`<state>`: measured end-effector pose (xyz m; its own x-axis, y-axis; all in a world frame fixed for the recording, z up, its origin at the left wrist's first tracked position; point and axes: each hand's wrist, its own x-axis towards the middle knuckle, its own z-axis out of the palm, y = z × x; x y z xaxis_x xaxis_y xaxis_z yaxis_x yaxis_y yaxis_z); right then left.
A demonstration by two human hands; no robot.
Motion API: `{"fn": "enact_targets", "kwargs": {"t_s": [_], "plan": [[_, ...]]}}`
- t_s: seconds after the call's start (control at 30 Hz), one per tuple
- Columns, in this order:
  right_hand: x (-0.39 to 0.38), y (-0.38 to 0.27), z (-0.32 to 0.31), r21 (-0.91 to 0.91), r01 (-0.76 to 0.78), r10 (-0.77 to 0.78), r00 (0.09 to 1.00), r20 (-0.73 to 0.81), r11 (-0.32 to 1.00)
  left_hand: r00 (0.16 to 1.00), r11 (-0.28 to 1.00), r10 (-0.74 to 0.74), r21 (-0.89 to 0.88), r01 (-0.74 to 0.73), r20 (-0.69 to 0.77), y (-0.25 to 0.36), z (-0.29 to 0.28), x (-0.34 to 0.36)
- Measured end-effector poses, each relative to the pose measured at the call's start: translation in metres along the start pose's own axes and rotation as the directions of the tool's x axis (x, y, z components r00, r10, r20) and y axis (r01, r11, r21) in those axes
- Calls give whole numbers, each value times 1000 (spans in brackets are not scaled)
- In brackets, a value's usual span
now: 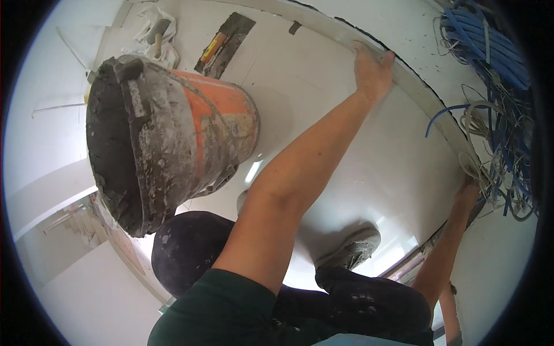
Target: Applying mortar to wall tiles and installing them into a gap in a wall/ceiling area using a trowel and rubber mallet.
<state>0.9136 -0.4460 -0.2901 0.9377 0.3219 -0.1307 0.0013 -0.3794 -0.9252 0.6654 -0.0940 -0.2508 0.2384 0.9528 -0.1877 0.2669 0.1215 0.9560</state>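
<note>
My left hand (374, 74) rests against a long pale skirting strip (424, 86) along the foot of the wall, with its thumb and a finger spread apart. A dark gap line runs along the strip's outer edge. Farther right, my right hand (468, 189) reaches the strip's right end beside a tangle of cables; its fingers are too small and partly hidden to read. To the left of my left arm stands an orange bucket (225, 101) caked with grey mortar, and grey mortar (112, 155) shows inside its mouth.
Beyond the bucket lie a mortar-smeared plastering trowel (228, 43) with a yellow-orange handle and a mallet (159, 30) on a white plastic bag (151, 16). Blue and grey cables (490, 52) hang in coils at the right. My shoe (355, 245) stands on the glossy pale floor (323, 190).
</note>
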Motion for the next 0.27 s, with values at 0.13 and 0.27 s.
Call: {"fn": "enact_targets", "kwargs": {"t_s": [0.13, 0.27], "plan": [[-46, -5, 5, -316, -3, 7, 1000, 13, 949, 999, 997, 49, -59, -48, 3, 8, 4, 4], [-141, -13, 56, 283, -245, 191, 960, 205, 927, 1000, 974, -1, -229, 5, 18, -1, 7, 1]]}}
